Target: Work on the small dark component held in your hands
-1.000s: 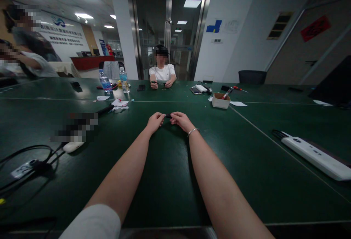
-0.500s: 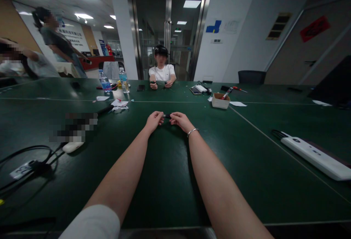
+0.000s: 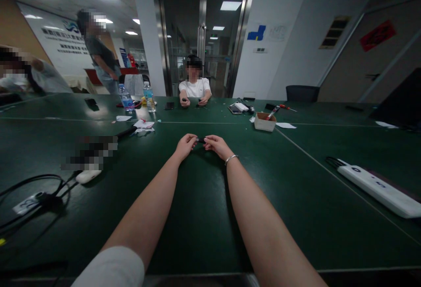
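Observation:
Both my arms reach forward over a dark green table (image 3: 204, 217). My left hand (image 3: 185, 145) and my right hand (image 3: 215, 145) meet at the middle, fingers pinched on the two ends of a small black object (image 3: 201, 140) held just above the tabletop. It is too small to name. A thin bracelet (image 3: 231, 158) circles my right wrist.
A white power strip (image 3: 378, 189) lies at the right, black cables with a plug (image 3: 36, 199) at the left. Farther off are a small cardboard box (image 3: 265, 121), two water bottles (image 3: 126, 98), papers and phones. A person (image 3: 194, 84) sits opposite; another (image 3: 98, 54) walks at back left.
My hands stay pinched on the small black object, almost still. The standing person at the back left has walked to the right.

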A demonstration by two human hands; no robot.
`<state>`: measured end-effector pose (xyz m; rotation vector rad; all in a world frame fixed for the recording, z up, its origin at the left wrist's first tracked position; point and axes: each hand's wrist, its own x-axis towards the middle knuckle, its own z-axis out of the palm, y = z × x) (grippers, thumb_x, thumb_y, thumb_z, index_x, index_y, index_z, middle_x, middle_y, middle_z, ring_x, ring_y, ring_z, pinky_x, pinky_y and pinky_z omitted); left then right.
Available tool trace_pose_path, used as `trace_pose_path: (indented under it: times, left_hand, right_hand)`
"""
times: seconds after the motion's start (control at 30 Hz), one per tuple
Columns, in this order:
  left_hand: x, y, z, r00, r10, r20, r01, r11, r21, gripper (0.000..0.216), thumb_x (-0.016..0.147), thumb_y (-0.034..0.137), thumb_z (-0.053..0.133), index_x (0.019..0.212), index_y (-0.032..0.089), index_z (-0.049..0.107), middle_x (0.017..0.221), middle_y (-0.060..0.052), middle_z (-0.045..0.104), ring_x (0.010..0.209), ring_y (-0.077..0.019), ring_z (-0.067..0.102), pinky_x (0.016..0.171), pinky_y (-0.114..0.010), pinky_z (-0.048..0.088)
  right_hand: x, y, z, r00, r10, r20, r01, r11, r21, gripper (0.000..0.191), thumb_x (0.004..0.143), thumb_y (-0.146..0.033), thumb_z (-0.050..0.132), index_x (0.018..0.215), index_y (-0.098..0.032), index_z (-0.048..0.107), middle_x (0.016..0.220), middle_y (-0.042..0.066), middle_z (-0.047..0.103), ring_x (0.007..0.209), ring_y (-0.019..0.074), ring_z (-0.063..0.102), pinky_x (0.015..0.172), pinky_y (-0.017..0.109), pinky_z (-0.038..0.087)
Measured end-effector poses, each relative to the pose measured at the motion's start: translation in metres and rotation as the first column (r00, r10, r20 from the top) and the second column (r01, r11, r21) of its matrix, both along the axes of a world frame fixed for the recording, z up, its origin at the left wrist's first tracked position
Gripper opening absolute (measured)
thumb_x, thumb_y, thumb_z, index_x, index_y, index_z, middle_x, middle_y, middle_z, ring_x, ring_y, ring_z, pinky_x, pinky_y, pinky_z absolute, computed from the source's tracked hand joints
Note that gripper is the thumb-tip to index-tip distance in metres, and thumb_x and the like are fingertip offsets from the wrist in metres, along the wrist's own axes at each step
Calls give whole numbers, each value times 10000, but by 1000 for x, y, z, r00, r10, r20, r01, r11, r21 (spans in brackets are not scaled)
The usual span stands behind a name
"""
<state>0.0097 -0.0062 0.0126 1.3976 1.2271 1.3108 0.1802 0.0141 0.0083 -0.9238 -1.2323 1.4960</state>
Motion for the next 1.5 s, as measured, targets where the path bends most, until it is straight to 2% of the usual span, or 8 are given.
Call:
trace_pose_path:
  times: [0.33,0.43,0.77,0.9,1.0,1.27,1.4,1.5]
  left_hand:
    - [0,0,-2,999,-34,-8,34,999,27,228,780,347,584,918,167,613,726,-18,612,612,-102,546,545,-208,422]
    - [0,0,-2,999,-34,-1,34,999,7,245,811,381,540,893,161,610,638,-4,579,552,-98,518,530,-213,411]
    - [-2,2,-6,999,-5,-49,8,998,58,247,749,328,592,936,169,622,692,-1,583,601,-105,524,540,-209,406]
    - [-2,5,-9,998,3,-70,1,999,49,275,817,373,494,919,157,631,626,1,557,558,-105,494,517,-210,372]
    - [-1,5,-8,997,19,-78,-14,998,66,231,782,299,540,944,163,632,677,-2,575,595,-105,509,532,-205,378]
    - [-2,4,-7,996,20,-82,-16,999,51,249,767,304,571,966,171,640,854,-46,623,694,-126,551,541,-208,411]
    - [-2,5,-9,997,4,-81,-3,1000,12,269,817,346,504,965,162,633,732,-28,591,587,-111,508,504,-213,391]
    - [-1,5,-8,996,3,-88,1,999,47,234,757,270,575,959,170,638,804,-32,609,639,-111,528,529,-206,410]
  right_hand:
    - [0,-1,1,1000,-2,3,2,1000,3,155,752,-147,717,863,-128,611,611,21,672,497,82,617,520,170,526]
    - [-1,-2,1,1000,8,1,-8,1000,6,150,754,-130,708,868,-126,610,606,18,671,496,79,615,523,167,525]
    - [1,-1,0,1000,20,2,-20,1000,15,170,752,-149,715,884,-128,610,622,19,673,512,83,619,535,173,527]
    - [1,-1,0,1000,22,8,-22,1000,11,153,769,-125,690,897,-123,606,629,22,678,506,80,618,531,169,525]
    - [1,-1,0,1000,26,9,-26,1000,16,143,773,-119,685,894,-124,608,626,17,675,504,75,614,529,164,522]
    - [0,0,0,1000,14,13,-14,1000,12,143,775,-105,679,896,-122,607,625,22,676,501,77,612,531,171,524]
    - [1,0,-1,1000,19,14,-19,1000,18,158,763,-118,698,894,-123,610,631,22,675,507,80,613,532,177,525]
    - [2,1,-2,1000,27,13,-27,999,27,172,750,-133,714,890,-127,614,639,21,674,513,81,613,536,180,526]
